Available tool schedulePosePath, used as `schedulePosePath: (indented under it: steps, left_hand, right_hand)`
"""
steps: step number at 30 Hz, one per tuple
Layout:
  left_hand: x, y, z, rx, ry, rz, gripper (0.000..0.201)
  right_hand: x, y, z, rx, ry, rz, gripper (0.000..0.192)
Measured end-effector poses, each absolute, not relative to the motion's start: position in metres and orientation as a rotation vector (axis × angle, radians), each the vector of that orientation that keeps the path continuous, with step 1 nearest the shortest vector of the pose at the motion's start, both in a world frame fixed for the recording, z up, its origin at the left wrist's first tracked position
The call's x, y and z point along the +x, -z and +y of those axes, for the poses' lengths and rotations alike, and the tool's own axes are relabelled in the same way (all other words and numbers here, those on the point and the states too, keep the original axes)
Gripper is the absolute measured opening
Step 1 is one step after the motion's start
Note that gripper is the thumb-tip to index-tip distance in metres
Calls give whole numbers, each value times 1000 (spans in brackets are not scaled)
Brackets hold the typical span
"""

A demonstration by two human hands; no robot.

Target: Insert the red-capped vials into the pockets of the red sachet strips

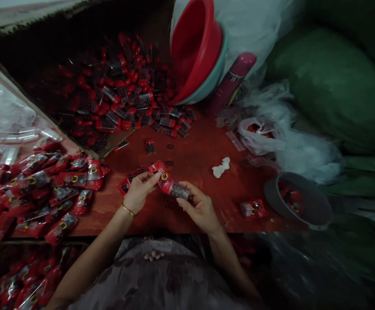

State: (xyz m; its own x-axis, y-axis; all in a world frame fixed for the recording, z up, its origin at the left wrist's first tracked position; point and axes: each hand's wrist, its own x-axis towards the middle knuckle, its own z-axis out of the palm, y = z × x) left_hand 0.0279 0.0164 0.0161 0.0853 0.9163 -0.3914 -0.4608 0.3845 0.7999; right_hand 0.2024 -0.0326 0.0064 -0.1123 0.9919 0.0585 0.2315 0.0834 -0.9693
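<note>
Above the red tabletop (pixel 194 150), my left hand (pixel 137 192) pinches a red printed wrapper (pixel 163 177) between thumb and fingers. My right hand (pixel 200 209) is closed round a small clear tube (pixel 179 191) with dark contents, whose near end meets the wrapper. Whether the tube's end is inside the wrapper I cannot tell. Behind my left fingers lie more red wrappers (pixel 125 185), partly hidden. A single red-capped tube (pixel 150 147) rests on the table beyond my hands. Many wrapped tubes (pixel 61 185) are heaped to the left.
A tipped carton (pixel 45 110) spills loose red-capped tubes (pixel 132 99). Red (pixel 194 51) and teal basins lean beside a pink spray can (pixel 229 84). At right are a white scrap (pixel 221 168), a red packet (pixel 253 209), a grey bowl (pixel 319 215) and plastic bags (pixel 303 150).
</note>
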Motion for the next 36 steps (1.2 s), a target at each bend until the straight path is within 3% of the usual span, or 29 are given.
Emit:
schedulePosePath:
  steps: [12, 18, 23, 31, 36]
  left_hand:
    - [46, -15, 6, 444, -1147, 1103, 36]
    - [44, -8, 7, 406, -1197, 1047, 31]
    - [52, -8, 1, 441, -1131, 978, 31]
    - [26, -3, 1, 437, -1211, 1019, 29]
    - [8, -1, 1, 383, -1229, 1052, 33]
  right_hand:
    - [182, 11, -31, -1397, -674, -1557, 37]
    - [172, 12, -31, -1323, -777, -1563, 34]
    - [160, 11, -27, -1381, -636, -1566, 34]
    - [151, 12, -19, -1182, -1077, -1501, 35]
    - [130, 16, -8, -1182, -1146, -1403, 29]
